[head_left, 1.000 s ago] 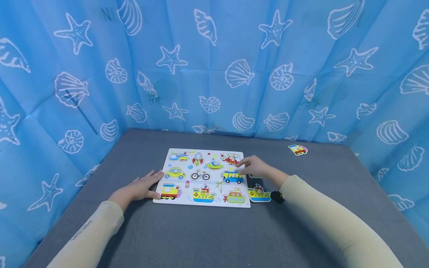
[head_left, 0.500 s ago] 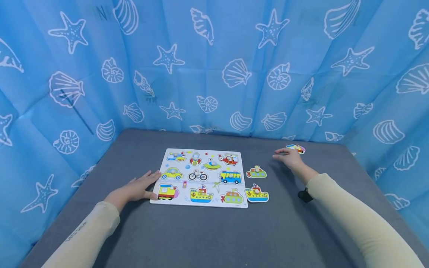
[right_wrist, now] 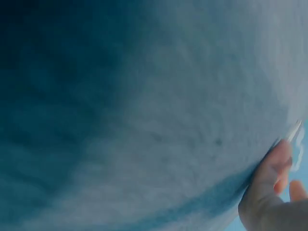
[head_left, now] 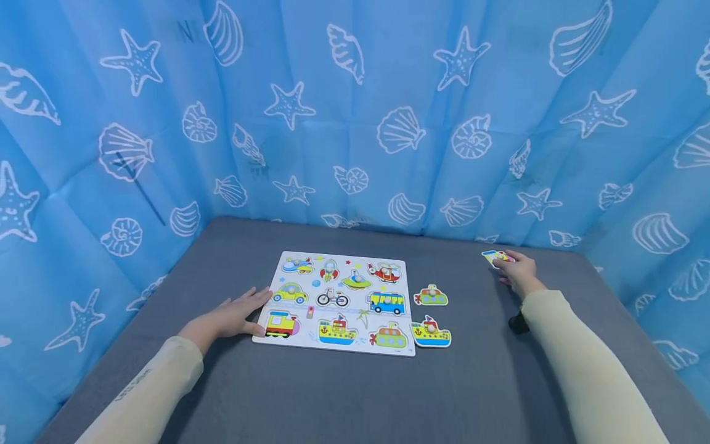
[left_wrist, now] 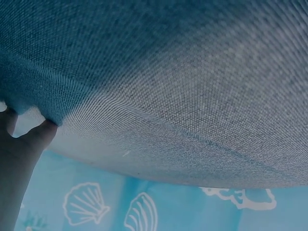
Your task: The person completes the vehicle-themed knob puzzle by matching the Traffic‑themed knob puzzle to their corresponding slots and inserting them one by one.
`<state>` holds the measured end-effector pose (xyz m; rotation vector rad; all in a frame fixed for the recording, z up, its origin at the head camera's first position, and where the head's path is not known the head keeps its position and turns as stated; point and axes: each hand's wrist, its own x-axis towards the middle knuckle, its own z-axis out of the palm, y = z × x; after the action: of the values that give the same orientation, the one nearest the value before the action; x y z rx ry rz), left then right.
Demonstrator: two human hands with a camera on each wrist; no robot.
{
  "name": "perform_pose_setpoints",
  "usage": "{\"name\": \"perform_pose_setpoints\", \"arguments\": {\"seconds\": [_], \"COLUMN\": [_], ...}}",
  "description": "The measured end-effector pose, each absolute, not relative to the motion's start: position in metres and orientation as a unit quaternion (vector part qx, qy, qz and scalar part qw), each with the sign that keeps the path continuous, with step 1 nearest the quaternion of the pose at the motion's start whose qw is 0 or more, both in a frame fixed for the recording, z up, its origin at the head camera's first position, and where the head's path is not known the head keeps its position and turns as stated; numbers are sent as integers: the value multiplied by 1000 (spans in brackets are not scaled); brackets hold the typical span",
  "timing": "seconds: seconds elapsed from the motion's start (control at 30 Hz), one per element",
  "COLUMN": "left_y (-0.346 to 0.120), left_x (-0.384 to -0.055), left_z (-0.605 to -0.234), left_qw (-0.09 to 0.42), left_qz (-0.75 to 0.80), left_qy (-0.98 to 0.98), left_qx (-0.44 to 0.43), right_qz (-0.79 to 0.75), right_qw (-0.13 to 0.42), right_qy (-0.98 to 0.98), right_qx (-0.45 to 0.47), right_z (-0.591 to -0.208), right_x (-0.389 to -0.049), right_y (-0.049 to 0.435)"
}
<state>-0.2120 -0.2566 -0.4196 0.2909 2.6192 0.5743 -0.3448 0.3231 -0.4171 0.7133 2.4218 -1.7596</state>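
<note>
A white puzzle board (head_left: 355,296) with vehicle pictures lies on the table. My left hand (head_left: 235,312) rests at its left edge, fingers stretched along the rim and thumb at the lower left corner by the printed train. At the far right, my right hand (head_left: 520,272) pinches a train puzzle piece (head_left: 490,256), whose right part is hidden by the fingers. Knobbed pieces such as the bus (head_left: 386,302) and the helicopter (head_left: 384,272) sit in the board. The left wrist view shows the left hand (left_wrist: 24,144) at the image edge; the right wrist view shows the right hand (right_wrist: 272,187), blurred.
A submarine piece (head_left: 431,296) lies just right of the board. Below it a boat piece (head_left: 431,333) lies against the board's lower right edge. The grey table (head_left: 344,401) ends at a blue curtain (head_left: 344,148) with shell prints.
My right hand has moved from over the board's right side to the far right and taken hold of the train piece. The left hand stays at the board; the head view shifts slightly.
</note>
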Motion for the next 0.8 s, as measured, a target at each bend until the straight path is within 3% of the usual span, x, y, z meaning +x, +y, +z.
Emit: {"name": "perform_pose_setpoints", "arguments": {"seconds": [0.37,0.8], "left_y": [-256,-258], "left_x": [-209,-214], "left_z": [-422,-423], "left_qw": [222,228], "left_qz": [206,202], "left_qy": [948,948], "left_qx": [99,92], "right_qz": [-525,-506], "right_qw": [81,76], "right_qy": [813,813], "right_qx": [238,278], "right_z": [-423,-427], "right_x": [-357,-372], "right_y": [337,334]}}
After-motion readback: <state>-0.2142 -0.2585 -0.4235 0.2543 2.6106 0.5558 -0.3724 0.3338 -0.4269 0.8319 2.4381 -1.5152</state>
